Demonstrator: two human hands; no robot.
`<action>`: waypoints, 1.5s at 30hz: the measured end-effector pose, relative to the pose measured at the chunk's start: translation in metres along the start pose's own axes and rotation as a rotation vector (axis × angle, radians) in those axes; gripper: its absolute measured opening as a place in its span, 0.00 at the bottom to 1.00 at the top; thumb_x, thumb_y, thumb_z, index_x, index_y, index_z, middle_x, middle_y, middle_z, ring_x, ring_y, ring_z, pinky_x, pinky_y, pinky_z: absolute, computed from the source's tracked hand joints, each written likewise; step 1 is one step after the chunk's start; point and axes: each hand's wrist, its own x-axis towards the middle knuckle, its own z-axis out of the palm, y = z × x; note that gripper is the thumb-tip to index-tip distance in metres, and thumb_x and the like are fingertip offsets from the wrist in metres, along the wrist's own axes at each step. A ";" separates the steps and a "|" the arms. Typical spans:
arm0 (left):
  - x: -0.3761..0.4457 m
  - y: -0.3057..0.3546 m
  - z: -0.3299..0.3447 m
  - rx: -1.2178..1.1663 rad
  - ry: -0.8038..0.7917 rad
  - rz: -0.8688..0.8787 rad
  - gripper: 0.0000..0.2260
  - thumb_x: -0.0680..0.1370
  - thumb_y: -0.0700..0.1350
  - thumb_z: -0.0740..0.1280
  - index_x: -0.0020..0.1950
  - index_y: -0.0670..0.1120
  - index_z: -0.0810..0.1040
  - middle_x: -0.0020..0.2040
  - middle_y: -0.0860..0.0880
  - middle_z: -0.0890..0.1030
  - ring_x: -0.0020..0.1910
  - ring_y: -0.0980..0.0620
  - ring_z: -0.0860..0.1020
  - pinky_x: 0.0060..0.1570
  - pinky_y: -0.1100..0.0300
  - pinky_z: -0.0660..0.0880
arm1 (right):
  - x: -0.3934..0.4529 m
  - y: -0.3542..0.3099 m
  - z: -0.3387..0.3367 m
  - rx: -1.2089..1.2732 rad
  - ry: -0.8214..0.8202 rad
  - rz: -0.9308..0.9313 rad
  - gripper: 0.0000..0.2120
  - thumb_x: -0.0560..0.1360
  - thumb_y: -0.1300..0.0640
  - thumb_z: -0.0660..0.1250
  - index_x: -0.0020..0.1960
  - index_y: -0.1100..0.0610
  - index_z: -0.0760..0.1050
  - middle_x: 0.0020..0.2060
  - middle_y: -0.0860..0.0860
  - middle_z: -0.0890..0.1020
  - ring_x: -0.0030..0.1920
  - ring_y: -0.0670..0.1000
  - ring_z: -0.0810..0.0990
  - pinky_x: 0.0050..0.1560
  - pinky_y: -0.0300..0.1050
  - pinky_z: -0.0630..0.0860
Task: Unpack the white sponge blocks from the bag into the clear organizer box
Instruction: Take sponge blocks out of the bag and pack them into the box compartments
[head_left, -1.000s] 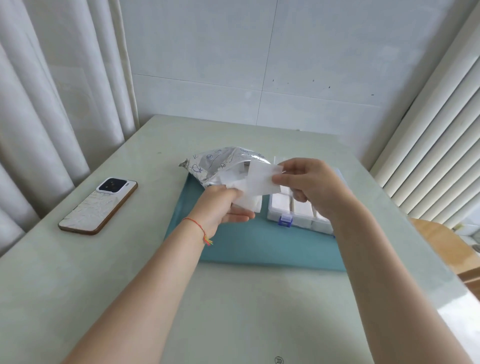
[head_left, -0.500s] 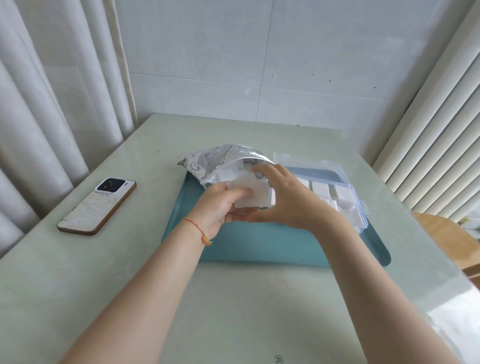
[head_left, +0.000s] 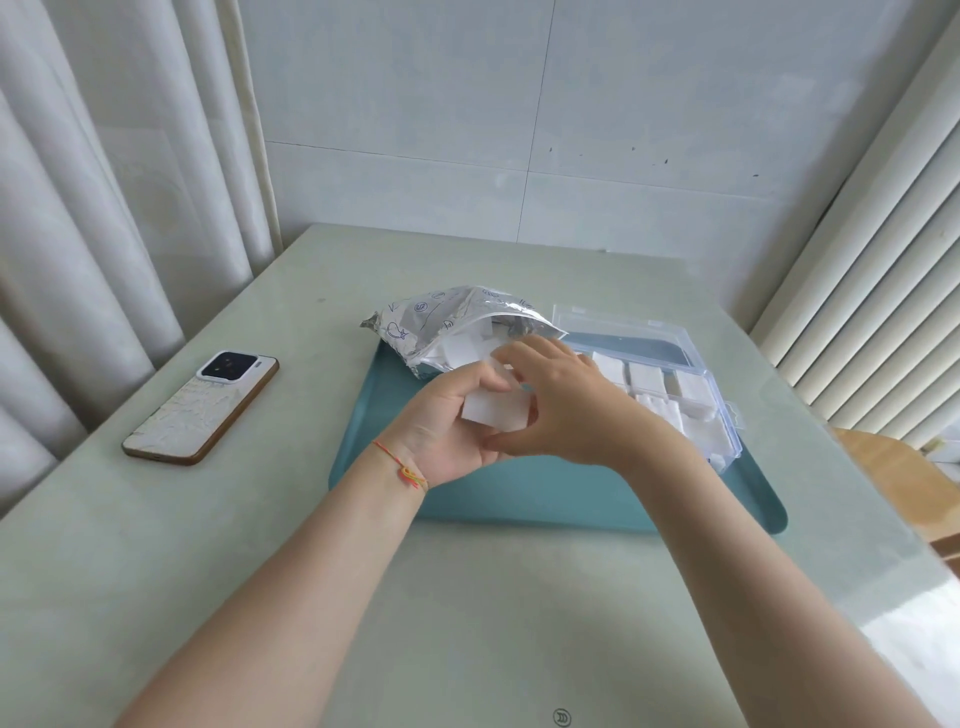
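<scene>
My right hand (head_left: 566, 402) has dropped back from the organizer box (head_left: 691, 395) on its right onto the sponge block (head_left: 496, 410) my left hand (head_left: 447, 421) grips below the bag (head_left: 447, 332), both pinching it; next, I judge, lift it rightward into a free compartment.

Bag (head_left: 457, 332) and organizer box (head_left: 675, 384) side by side on tray (head_left: 519, 499) — bag left; phone (head_left: 202, 408) further left.

bag (head_left: 441, 325): crinkled shiny foil, printed | sponge block (head_left: 496, 410): matt white foam | organizer box (head_left: 727, 415): clear glossy plastic | tray (head_left: 519, 499): smooth teal plastic, matt | table (head_left: 467, 623): smooth pale green top, slight sheen | phone (head_left: 200, 408): marbled white back, glossy bronze rim | curtain (head_left: 78, 208): white cloth | wall (head_left: 519, 130): smooth pale tiles
</scene>
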 end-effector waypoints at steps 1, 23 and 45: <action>0.000 0.000 -0.001 -0.014 -0.010 0.002 0.11 0.72 0.40 0.63 0.45 0.48 0.84 0.44 0.48 0.79 0.43 0.51 0.80 0.46 0.54 0.76 | 0.000 0.002 -0.001 -0.043 -0.004 0.005 0.27 0.67 0.42 0.74 0.61 0.47 0.70 0.55 0.43 0.71 0.59 0.47 0.67 0.56 0.42 0.60; 0.003 -0.002 -0.001 -0.105 0.016 -0.098 0.22 0.74 0.64 0.66 0.57 0.49 0.81 0.52 0.48 0.81 0.50 0.49 0.80 0.48 0.55 0.78 | -0.007 -0.007 -0.001 -0.092 -0.009 -0.019 0.31 0.71 0.42 0.70 0.72 0.44 0.66 0.67 0.45 0.66 0.67 0.47 0.63 0.68 0.49 0.59; 0.007 -0.002 -0.003 -0.169 0.095 -0.108 0.23 0.73 0.63 0.66 0.55 0.47 0.83 0.52 0.46 0.83 0.51 0.48 0.81 0.49 0.54 0.78 | 0.005 -0.006 0.004 -0.199 0.010 -0.029 0.27 0.70 0.38 0.70 0.65 0.47 0.73 0.58 0.46 0.72 0.61 0.49 0.68 0.62 0.49 0.63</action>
